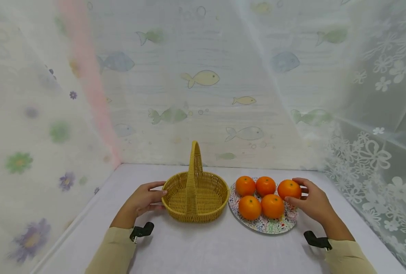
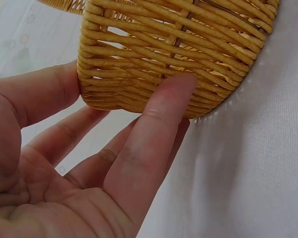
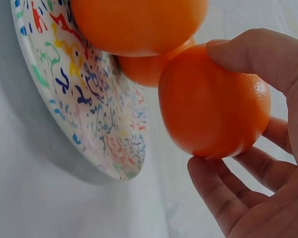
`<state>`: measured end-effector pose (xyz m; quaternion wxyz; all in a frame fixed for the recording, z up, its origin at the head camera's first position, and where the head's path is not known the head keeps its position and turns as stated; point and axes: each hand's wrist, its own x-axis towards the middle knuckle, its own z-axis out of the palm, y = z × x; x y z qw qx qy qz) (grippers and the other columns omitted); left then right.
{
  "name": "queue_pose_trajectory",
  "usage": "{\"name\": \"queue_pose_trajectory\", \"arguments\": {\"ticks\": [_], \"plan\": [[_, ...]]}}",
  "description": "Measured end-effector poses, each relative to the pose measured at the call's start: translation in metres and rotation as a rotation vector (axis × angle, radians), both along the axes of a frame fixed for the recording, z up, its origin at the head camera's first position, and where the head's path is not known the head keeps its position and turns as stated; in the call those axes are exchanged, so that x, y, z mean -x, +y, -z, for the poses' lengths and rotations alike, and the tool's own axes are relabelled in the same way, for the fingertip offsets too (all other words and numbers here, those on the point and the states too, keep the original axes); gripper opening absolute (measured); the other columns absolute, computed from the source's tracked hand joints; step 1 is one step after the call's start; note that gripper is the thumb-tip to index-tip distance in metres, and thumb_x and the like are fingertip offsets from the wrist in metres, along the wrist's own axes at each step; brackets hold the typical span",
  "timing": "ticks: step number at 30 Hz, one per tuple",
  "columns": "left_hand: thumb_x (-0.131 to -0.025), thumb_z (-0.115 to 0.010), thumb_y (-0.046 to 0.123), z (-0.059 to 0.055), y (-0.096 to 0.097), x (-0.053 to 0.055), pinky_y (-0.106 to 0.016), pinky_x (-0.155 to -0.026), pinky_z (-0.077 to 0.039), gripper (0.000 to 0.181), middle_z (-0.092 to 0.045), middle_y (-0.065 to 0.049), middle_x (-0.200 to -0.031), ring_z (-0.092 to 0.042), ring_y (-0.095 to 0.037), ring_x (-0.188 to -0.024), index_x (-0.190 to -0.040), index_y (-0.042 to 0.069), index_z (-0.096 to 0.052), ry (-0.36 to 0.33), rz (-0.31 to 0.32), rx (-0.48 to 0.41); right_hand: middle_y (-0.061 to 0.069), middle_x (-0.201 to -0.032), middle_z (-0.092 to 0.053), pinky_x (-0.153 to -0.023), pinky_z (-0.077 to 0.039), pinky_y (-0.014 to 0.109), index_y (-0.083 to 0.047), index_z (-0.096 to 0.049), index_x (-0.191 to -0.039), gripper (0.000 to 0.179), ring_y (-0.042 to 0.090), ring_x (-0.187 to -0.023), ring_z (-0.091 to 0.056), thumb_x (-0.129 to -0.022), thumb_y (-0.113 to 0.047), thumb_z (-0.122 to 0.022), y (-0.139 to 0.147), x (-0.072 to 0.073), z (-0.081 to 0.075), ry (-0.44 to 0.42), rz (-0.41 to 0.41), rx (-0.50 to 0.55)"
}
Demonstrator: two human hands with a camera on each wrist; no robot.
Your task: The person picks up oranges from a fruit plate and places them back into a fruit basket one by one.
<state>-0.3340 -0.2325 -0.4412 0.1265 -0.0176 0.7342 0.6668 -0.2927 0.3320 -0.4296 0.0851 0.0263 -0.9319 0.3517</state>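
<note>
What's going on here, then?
A person is handling fruit and a basket. Their right hand grips an orange fruit at the right side of a patterned plate, where four more orange fruits sit. Their left hand touches the side of the wicker basket, which stands left of the plate.

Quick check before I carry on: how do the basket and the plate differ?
The basket is yellow and woven, while the plate is white with multicoloured marks. The basket has raised sides and a tall arched handle; the plate looks flat and has no handle. Four oranges rest on the plate, with a fifth in the right hand beside them; none shows in the basket. Both stand on the pale tabletop.
</note>
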Motion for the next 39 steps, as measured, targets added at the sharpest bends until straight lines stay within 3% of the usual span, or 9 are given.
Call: {"name": "queue_pose_trajectory", "arguments": {"ticks": [13,20,31,39], "plan": [[-0.101,-0.068,0.015,-0.006,-0.004,0.001,-0.048,-0.087,-0.063,0.057,-0.065,-0.026,-0.135,-0.073,-0.033,-0.11,-0.154,0.01,-0.047,-0.004,0.017,0.002,0.023,-0.148,-0.05,-0.09,-0.061,0.054,-0.009,-0.043,-0.153,0.086,0.047,-0.119,-0.061,-0.088,-0.051,-0.08,-0.012,0.001,-0.01,0.07,-0.023,-0.004],[-0.101,-0.067,0.015,-0.002,0.0,0.0,-0.046,-0.084,-0.064,0.056,-0.066,-0.026,-0.133,-0.073,-0.034,-0.111,-0.154,0.01,-0.048,0.002,0.033,0.002,0.022,-0.147,-0.051,-0.091,-0.06,0.056,-0.008,-0.044,-0.153,0.081,0.046,-0.12,-0.061,-0.09,-0.044,-0.081,-0.018,-0.005,-0.023,0.123,-0.048,-0.018],[-0.101,-0.068,0.015,-0.001,-0.001,-0.001,-0.045,-0.083,-0.064,0.054,-0.067,-0.025,-0.133,-0.073,-0.032,-0.11,-0.152,0.012,-0.051,-0.011,0.005,0.004,0.02,-0.15,-0.051,-0.095,-0.058,0.058,-0.01,-0.045,-0.152,0.078,0.042,-0.121,-0.061,-0.09,-0.038,-0.082,-0.043,0.005,-0.04,0.146,-0.114,-0.014],[-0.1,-0.07,0.016,-0.003,0.001,-0.002,-0.046,-0.084,-0.064,0.056,-0.067,-0.023,-0.133,-0.074,-0.03,-0.108,-0.153,0.013,-0.05,-0.009,0.01,-0.007,0.018,-0.151,-0.05,-0.091,-0.061,0.054,-0.012,-0.046,-0.152,0.078,0.043,-0.118,-0.064,-0.09,-0.043,-0.081,-0.064,0.01,-0.046,0.132,-0.171,0.02]]}}
